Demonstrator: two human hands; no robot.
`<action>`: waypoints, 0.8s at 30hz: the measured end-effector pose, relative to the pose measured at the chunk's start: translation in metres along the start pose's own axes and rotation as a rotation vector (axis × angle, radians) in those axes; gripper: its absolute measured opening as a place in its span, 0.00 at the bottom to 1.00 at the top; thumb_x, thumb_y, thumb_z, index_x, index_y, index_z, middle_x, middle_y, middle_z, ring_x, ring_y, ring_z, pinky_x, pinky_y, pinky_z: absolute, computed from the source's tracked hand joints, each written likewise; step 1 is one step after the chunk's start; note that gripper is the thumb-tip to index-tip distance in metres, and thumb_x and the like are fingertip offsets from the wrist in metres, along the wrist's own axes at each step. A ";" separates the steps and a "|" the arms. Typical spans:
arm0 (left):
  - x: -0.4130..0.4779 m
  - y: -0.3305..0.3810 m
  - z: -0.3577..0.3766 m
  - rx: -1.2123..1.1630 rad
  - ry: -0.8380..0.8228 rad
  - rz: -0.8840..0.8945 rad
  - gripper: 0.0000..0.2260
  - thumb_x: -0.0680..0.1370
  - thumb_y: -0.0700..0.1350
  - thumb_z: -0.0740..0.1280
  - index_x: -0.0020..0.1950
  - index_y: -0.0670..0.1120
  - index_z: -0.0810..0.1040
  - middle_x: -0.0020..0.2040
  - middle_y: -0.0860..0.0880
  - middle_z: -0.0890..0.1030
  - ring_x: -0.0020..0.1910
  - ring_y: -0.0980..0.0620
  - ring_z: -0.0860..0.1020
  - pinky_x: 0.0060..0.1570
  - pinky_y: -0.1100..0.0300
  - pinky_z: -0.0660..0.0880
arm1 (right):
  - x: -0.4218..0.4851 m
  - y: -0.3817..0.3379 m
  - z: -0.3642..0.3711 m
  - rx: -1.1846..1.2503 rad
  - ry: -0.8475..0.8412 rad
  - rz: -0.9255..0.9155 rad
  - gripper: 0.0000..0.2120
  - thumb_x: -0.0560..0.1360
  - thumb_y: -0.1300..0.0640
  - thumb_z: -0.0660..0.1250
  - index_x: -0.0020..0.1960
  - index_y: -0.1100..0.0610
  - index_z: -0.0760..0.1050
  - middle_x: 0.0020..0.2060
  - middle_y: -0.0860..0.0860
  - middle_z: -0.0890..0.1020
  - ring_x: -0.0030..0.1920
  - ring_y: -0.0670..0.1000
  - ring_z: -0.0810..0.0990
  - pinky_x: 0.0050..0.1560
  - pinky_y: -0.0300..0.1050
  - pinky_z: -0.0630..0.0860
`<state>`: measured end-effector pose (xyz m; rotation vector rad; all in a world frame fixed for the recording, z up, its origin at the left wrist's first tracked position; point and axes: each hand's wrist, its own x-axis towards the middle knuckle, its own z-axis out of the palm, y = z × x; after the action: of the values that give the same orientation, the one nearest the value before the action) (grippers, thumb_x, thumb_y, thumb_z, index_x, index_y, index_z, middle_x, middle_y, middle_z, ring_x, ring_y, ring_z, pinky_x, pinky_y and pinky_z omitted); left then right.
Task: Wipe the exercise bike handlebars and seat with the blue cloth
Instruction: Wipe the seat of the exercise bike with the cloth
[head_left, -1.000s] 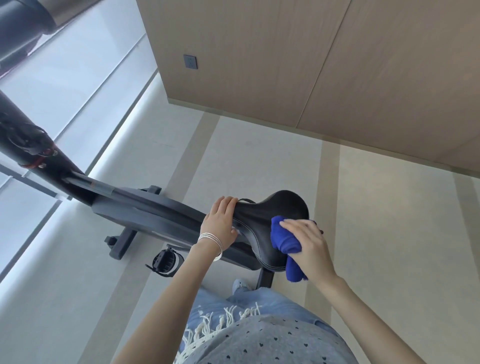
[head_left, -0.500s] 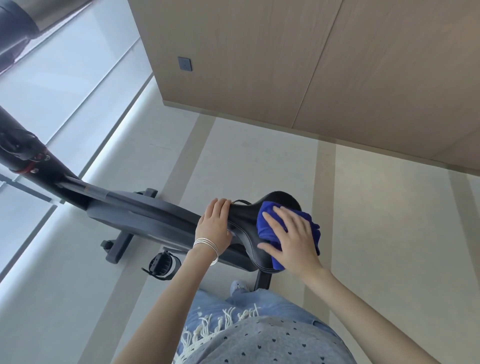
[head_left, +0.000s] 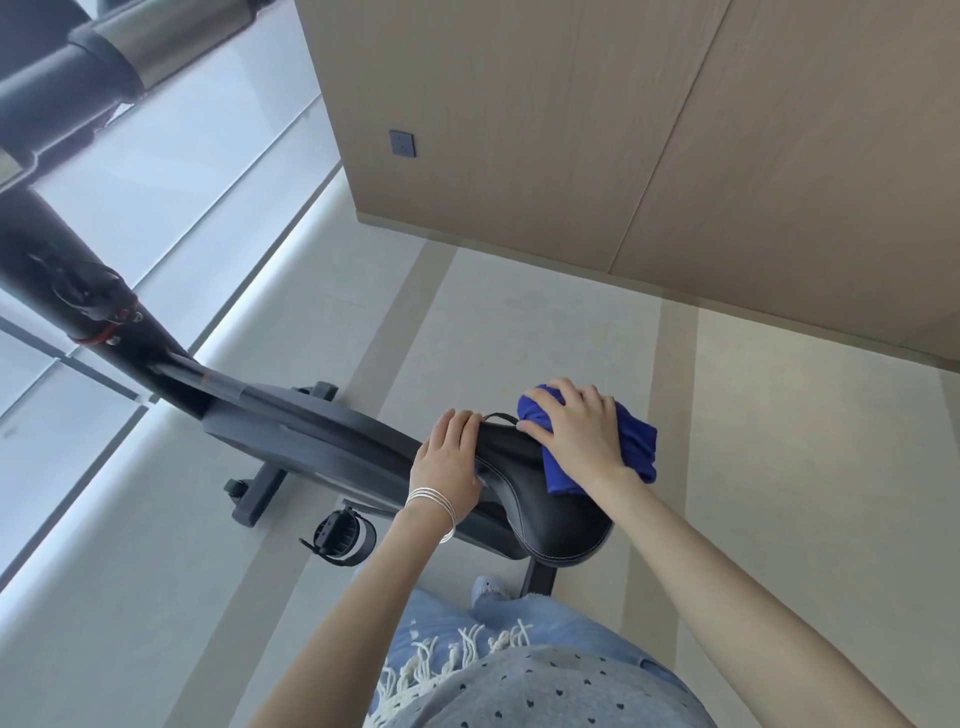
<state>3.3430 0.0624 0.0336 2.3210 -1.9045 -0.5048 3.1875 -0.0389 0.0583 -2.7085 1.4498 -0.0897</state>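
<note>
Two hands on the black seat (head_left: 550, 499): the left hand (head_left: 449, 462) wraps its narrow nose, the right hand (head_left: 576, 431) lies flat, pressing the blue cloth (head_left: 636, 441) onto its far right edge.

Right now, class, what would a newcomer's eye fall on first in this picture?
The blue cloth, bright against the black seat, pressed on the seat's far side under the right hand. Next, the left hand resting on the seat's narrow end, silver bangles at its wrist.
</note>
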 end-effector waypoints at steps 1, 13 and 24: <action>0.000 0.000 0.001 -0.002 0.005 -0.002 0.34 0.75 0.45 0.65 0.76 0.47 0.51 0.75 0.50 0.56 0.76 0.49 0.50 0.72 0.54 0.59 | -0.009 0.000 0.000 0.013 0.033 -0.013 0.21 0.73 0.40 0.63 0.61 0.49 0.73 0.58 0.53 0.76 0.50 0.59 0.74 0.48 0.53 0.72; 0.001 0.000 0.002 -0.036 0.021 -0.016 0.32 0.73 0.41 0.63 0.75 0.48 0.53 0.75 0.51 0.58 0.75 0.49 0.52 0.67 0.54 0.66 | -0.020 0.006 0.004 0.004 0.182 -0.101 0.18 0.70 0.45 0.69 0.58 0.50 0.77 0.51 0.53 0.80 0.47 0.57 0.78 0.45 0.51 0.74; 0.000 0.003 0.001 -0.061 0.011 -0.034 0.31 0.74 0.41 0.62 0.75 0.47 0.53 0.75 0.50 0.56 0.76 0.49 0.50 0.66 0.54 0.69 | -0.036 0.004 0.003 0.013 0.119 -0.061 0.24 0.71 0.48 0.67 0.66 0.47 0.70 0.63 0.53 0.75 0.57 0.58 0.75 0.53 0.55 0.73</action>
<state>3.3398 0.0619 0.0339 2.3168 -1.8212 -0.5439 3.1641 -0.0110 0.0547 -2.7812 1.3896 -0.2673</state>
